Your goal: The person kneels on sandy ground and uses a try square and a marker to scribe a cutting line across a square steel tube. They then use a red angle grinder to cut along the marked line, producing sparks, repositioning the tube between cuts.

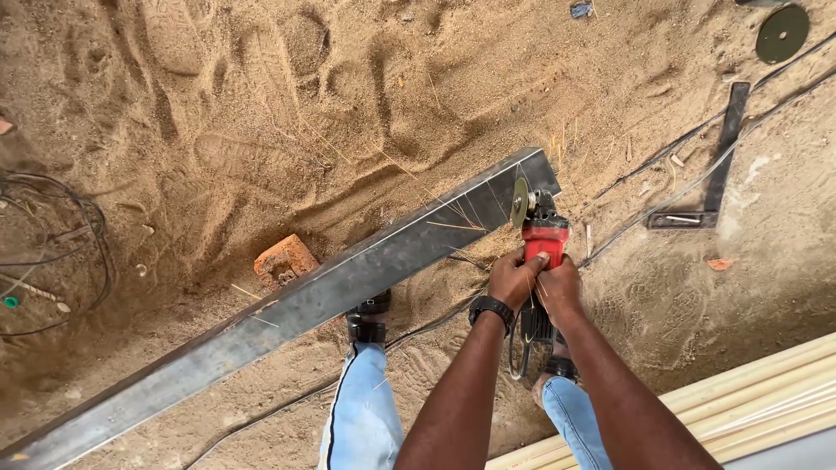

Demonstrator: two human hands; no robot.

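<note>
A red angle grinder (542,237) bites into the far end of a long steel beam (348,283), its disc (520,203) throwing thin sparks across the metal. The left hand (514,278) and right hand (559,285) each keep a grip clamped around the grinder's body, side by side, a black watch (491,307) on the left wrist. The beam runs away from the grip to the left, propped on a red brick (285,259) over sandy ground (261,113). Beyond the grip to the right lie a steel square (718,174) and a spare cutting disc (782,33); pale pipes (766,409) lie near the right arm.
</note>
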